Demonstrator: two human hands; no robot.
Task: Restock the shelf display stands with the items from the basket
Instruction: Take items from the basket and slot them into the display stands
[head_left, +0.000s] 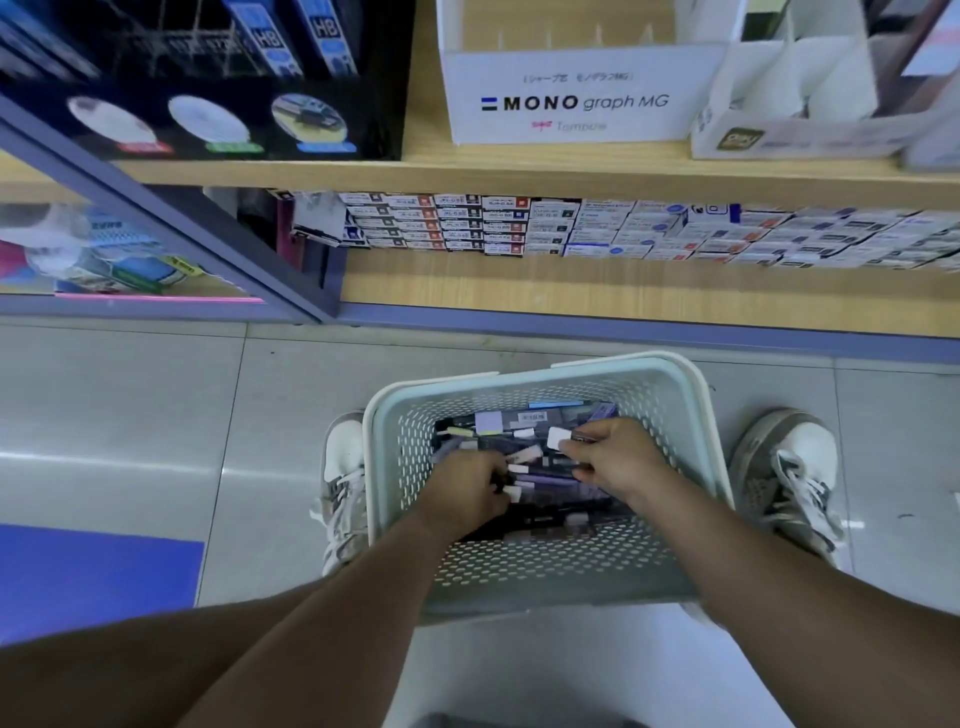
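- The floor (130, 415) is pale grey tile with a dull shine; a blue mat (93, 582) lies at its left edge.
- A wooden shelf (519, 291) with a blue-grey front strip runs across the scene above the floor, and a second wooden board sits higher up.
- On the upper board stand a black display stand (208, 78) with round pictures on its front, a white display stand (576, 98) printed "MONO graph MG", and just beside that, to the right, a white divided carton (795, 104).
- Rows of small boxes (571, 228) are stacked at the back of the lower shelf.
- The basket (405, 467) stands on the floor in front of the shelf, between the person's two shoes. It is pale mint plastic with perforated walls and a smooth rim.
- In the bottom of the basket lies a heap of slim packets (550, 480), dark and purple, with white tags at their ends.
- The left hand (462, 488) is down in the basket, its fingers curled round some of the packets.
- The right hand (618, 457) is beside it, fingers and thumb curled onto packets near a white tag.
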